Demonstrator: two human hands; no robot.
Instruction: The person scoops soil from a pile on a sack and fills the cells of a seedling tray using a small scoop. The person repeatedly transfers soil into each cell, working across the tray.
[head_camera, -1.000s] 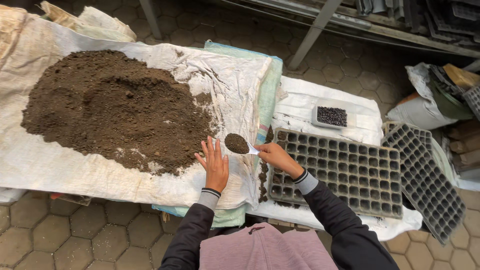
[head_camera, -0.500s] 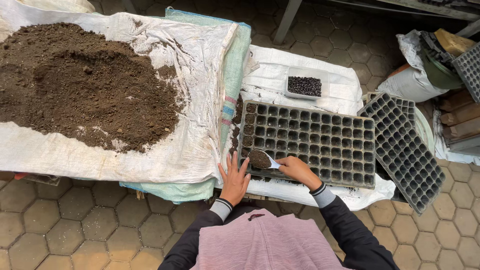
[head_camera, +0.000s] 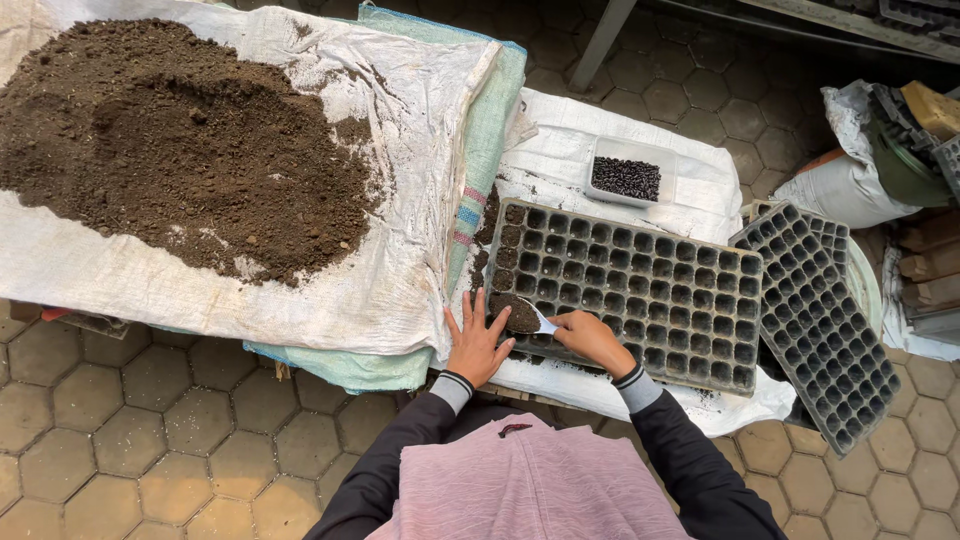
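Your right hand (head_camera: 590, 340) grips the spoon (head_camera: 540, 322) handle; left hand (head_camera: 478, 345) lies open, flat. Soil (head_camera: 515, 313) is loose, spills easily: keep the spoon level over the tray (head_camera: 640, 290)

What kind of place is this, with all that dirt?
Probably a plant nursery or garden work yard, outdoors on paving. A heap of dark brown soil lies on a white woven sack, black plastic seedling trays wait with empty cells, and the right hand holds a small soil-filled spoon.

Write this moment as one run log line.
right hand: holds spoon of soil | left hand: flat beside it | over: seedling tray corner
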